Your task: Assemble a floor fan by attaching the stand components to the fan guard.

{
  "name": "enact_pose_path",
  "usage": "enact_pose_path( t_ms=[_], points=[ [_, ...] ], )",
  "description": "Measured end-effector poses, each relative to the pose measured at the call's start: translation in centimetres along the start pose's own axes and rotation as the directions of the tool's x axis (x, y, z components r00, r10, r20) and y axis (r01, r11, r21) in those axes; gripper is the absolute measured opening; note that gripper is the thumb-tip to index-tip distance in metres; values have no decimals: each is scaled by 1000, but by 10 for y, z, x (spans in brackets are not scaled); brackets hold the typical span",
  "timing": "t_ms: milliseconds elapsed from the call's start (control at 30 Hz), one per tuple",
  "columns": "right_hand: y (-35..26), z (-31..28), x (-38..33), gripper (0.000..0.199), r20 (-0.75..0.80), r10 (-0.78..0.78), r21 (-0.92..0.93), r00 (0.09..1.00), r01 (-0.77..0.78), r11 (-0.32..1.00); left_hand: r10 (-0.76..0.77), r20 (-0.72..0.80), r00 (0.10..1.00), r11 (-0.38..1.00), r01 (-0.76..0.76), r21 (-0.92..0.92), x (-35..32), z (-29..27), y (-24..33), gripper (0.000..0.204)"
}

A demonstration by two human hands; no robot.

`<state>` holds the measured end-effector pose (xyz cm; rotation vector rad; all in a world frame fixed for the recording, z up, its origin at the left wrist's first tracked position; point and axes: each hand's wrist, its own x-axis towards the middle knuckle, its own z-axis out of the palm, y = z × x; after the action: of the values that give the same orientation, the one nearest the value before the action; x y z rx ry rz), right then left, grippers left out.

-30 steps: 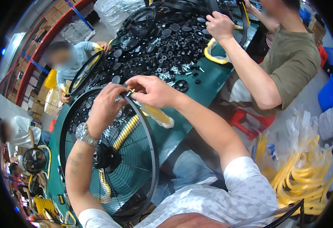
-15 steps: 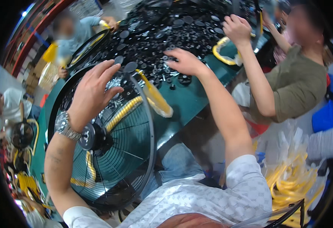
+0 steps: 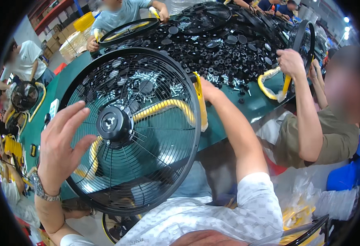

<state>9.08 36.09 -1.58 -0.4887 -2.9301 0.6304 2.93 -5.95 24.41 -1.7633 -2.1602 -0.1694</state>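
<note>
Bracing fan guard (image 3: 134,131): your left hand (image 3: 63,147) flat, fingers spread wide (palm against grille); right hand (image 3: 208,91) behind rim, grip hidden.

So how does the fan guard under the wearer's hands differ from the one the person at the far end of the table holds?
The near fan guard has a round black hub and fills much of the view; the far fan guard shows no hub and looks much smaller. The near one tilts up toward the camera with the left hand spread on its grille and the right hand at its rim; the far one lies almost flat. Both are black wire rings.
</note>
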Motion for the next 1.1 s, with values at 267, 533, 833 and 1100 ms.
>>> enact_pose_path(
  t_ms=[267, 533, 833, 1100],
  points=[
    [-8, -27, -6, 67, -499, -42, 164, 865, 142, 976, 143, 2, 990, 988, -143, -61, 0, 15, 12, 46],
    [-123, -164, -84, 84, -701, -172, 350, 692, 544, 763, -125, -69, 990, 620, 24, -784, 117, 48, 12, 62],
    [-146, -157, -93, 68, -768, -467, -66, 438, 671, 738, -255, 24, 967, -79, 4, -997, 164, 85, 45, 51],
    [-84, -76, -62, 50, -309, 519, 883, 797, 444, -156, -116, 182, 976, 538, 216, -815, 141, 137, 59, 66]
  ],
)
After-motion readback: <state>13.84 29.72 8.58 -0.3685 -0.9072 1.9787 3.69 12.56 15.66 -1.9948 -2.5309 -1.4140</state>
